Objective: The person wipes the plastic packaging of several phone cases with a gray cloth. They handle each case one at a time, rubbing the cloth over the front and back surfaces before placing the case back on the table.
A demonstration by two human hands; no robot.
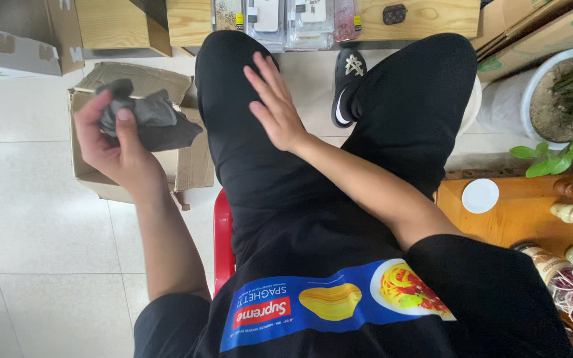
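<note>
A cardboard box (190, 169) is set on the tiled floor (28, 232), open, beside the red stool (223, 232). Above the box, a crumpled grey cloth (150, 119) is gripped in the left hand (111, 146), fingers curled around its upper end, the rest hanging out rightward. The right hand (274, 106) is laid flat on the left thigh, fingers spread, nothing held.

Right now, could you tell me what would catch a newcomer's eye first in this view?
The left hand stands out at the left, gripping a crumpled grey cloth above an open cardboard box on the tiled floor. In the middle, the right hand lies flat and open on a black trouser leg. At the far right, a potted plant stands beside a wooden table.
</note>
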